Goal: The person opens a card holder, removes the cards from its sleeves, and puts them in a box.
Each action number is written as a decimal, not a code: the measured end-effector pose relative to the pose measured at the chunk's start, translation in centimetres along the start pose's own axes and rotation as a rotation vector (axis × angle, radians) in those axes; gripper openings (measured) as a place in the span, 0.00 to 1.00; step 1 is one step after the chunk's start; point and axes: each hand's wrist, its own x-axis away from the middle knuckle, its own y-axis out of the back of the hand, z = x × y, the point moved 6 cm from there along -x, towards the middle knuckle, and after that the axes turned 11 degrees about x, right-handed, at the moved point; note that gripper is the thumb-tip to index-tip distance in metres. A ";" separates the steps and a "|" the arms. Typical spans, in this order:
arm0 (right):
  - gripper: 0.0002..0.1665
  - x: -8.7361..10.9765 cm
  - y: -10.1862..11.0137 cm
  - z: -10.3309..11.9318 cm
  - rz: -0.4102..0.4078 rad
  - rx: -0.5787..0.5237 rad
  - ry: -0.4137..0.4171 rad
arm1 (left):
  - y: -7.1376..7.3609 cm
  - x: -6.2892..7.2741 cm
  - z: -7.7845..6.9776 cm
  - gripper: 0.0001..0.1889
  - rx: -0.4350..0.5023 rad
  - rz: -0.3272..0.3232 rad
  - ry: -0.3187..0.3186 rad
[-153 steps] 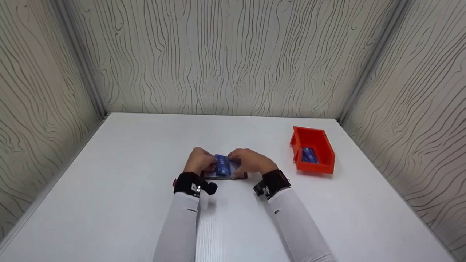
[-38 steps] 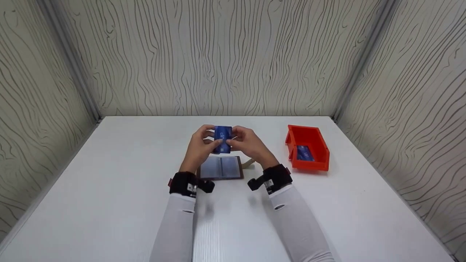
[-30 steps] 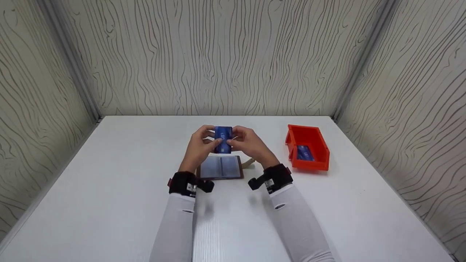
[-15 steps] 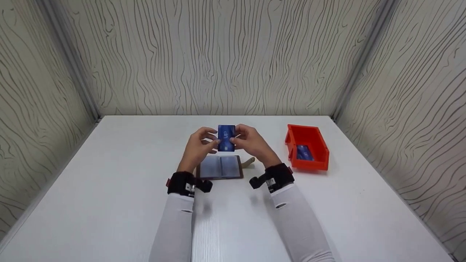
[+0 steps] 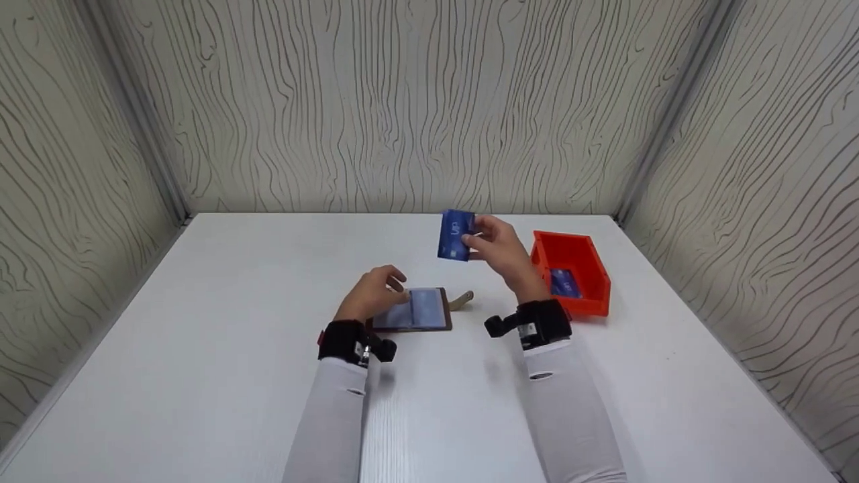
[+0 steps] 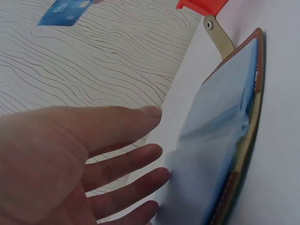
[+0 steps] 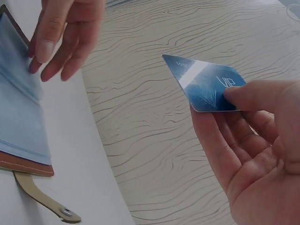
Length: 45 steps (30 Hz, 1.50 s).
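Between thumb and fingers, my right hand pinches a blue VIP card, held up above the table. In the right wrist view the card is tilted, its printed face showing. My left hand hovers over the left side of an open card holder with clear plastic sleeves. Its fingers are relaxed and hold nothing; the left wrist view shows the fingertips close to the sleeves. A tan snap strap sticks out from the holder's right side.
An orange-red bin stands at the right of the white table, with a blue card lying in it. Wood-grain panels rise behind and on both sides of the table.
Both hands held the card together; the left has let go and come down over the card holder. My right hand has carried the card up and to the right.
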 end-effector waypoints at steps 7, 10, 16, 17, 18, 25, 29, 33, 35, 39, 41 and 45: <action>0.28 -0.1 6.8 -1.5 -0.110 0.129 -0.135 | -0.4 0.1 0.1 0.21 -0.043 -0.004 0.013; 0.29 0.0 10.8 -2.2 -0.209 0.266 -0.189 | -0.5 0.0 0.2 0.21 -0.046 0.002 0.017; 0.26 0.4 16.7 -3.9 -0.396 0.572 -0.222 | -0.2 -0.1 0.2 0.21 -0.055 0.005 0.012; 0.25 0.5 17.2 -4.2 -0.419 0.613 -0.214 | -0.2 -0.2 0.2 0.21 -0.057 0.005 0.011; 0.24 0.4 17.6 -4.5 -0.437 0.655 -0.201 | -0.1 -0.2 0.2 0.21 -0.057 0.006 0.010; 0.20 -0.3 17.2 -6.9 -0.381 0.820 -0.162 | -0.1 -0.3 0.3 0.21 -0.066 0.010 0.029; 0.19 -0.7 16.1 -8.5 -0.285 0.858 -0.194 | -0.3 -0.2 0.5 0.21 -0.065 0.008 0.020; 0.19 -1.0 15.2 -10.0 -0.217 0.860 -0.260 | -0.5 -0.2 0.5 0.21 -0.062 0.009 0.005; 0.20 -1.1 14.8 -10.5 -0.189 0.858 -0.290 | -0.5 -0.3 0.6 0.20 -0.060 0.007 -0.001; 0.19 -1.3 14.2 -11.0 -0.155 0.855 -0.302 | -0.4 -0.4 0.5 0.20 -0.055 0.007 -0.005; 0.17 -1.3 14.0 -11.1 -0.143 0.857 -0.291 | -0.4 -0.4 0.5 0.20 -0.052 0.008 -0.006; 0.16 -1.1 13.7 -11.2 -0.127 0.855 -0.276 | -0.4 -0.2 0.4 0.21 -0.050 0.010 -0.004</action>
